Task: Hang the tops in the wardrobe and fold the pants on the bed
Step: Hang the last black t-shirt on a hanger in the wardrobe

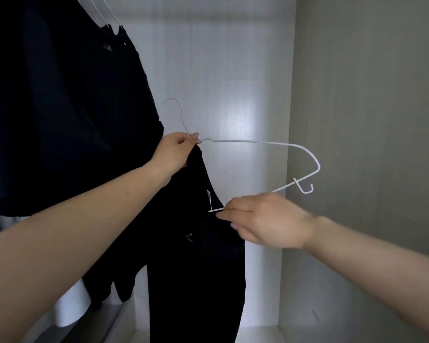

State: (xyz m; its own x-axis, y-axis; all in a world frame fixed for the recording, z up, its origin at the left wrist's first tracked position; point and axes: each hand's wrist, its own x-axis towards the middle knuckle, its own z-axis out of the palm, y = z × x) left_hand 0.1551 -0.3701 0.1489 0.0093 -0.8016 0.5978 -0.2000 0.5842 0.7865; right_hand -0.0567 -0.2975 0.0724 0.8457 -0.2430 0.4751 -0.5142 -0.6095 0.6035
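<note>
I hold a white wire hanger (258,142) inside the white wardrobe (223,70). My left hand (175,153) pinches the hanger at the base of its hook, along with the shoulder of a black top (196,268) that hangs down from it. My right hand (265,219) grips the hanger's lower bar and the top's neckline. The hanger's right half sticks out bare, clear of the cloth. Its hook points up, free of any rail.
Dark tops (60,107) hang at the upper left on white wire hangers (102,13). The wardrobe's grey side wall (369,120) stands on the right. A white shelf floor (258,335) lies below.
</note>
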